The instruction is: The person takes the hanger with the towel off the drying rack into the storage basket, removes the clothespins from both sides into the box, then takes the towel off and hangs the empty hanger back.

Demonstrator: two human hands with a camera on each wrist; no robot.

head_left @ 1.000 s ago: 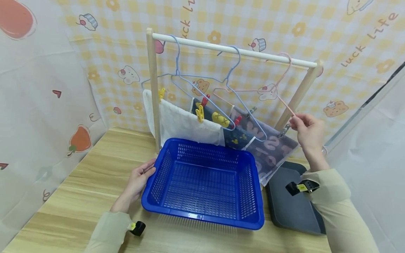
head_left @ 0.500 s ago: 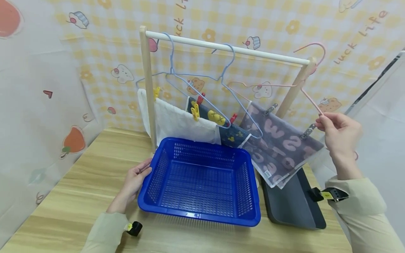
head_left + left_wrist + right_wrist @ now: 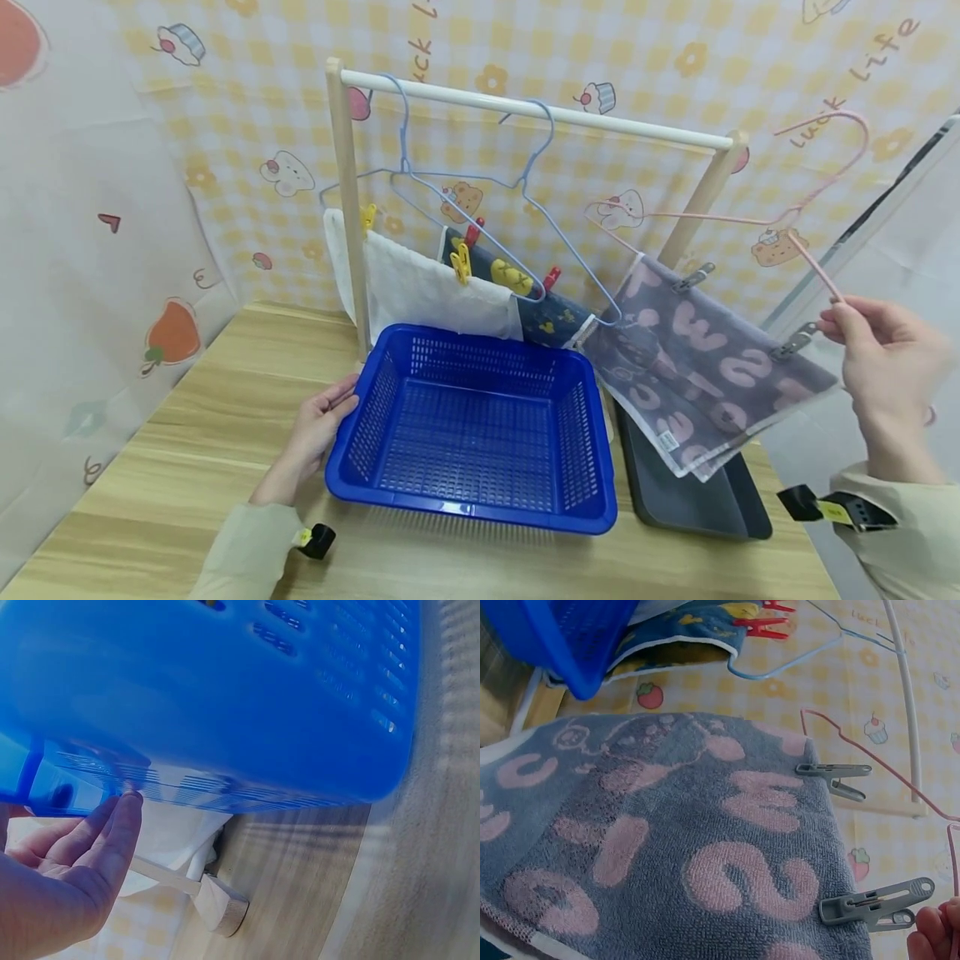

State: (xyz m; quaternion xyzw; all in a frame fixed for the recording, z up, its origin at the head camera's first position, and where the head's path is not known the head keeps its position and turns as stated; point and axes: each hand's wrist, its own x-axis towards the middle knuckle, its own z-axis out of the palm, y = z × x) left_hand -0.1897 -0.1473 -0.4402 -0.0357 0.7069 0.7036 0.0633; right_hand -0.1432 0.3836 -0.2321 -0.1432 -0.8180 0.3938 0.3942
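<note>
My right hand [image 3: 888, 358] pinches the right arm of a pink wire hanger [image 3: 708, 218], right of the rack and off its rail. From the hanger hangs a grey-purple towel [image 3: 697, 333] with pink letters, held by two grey clothespins [image 3: 877, 904]. In the right wrist view, only my fingertips show at the lower right corner. My left hand [image 3: 315, 429] holds the left rim of a blue plastic basket [image 3: 468, 507]; in the left wrist view its fingers [image 3: 112, 832] lie against the basket's outer side under the rim. Nothing lies inside the basket.
A wooden rack with a white rail [image 3: 540, 107] stands behind the basket. Two blue hangers [image 3: 465, 177] on it carry a white towel [image 3: 438, 287] with yellow clothespins and a dark blue towel [image 3: 558, 325] with red ones. A dark grey tray [image 3: 697, 517] sits right, partly under the raised towel.
The pink hanger came off the rail and moved right and toward me with its towel, carried by my right hand. My left hand stays at the basket's rim.
</note>
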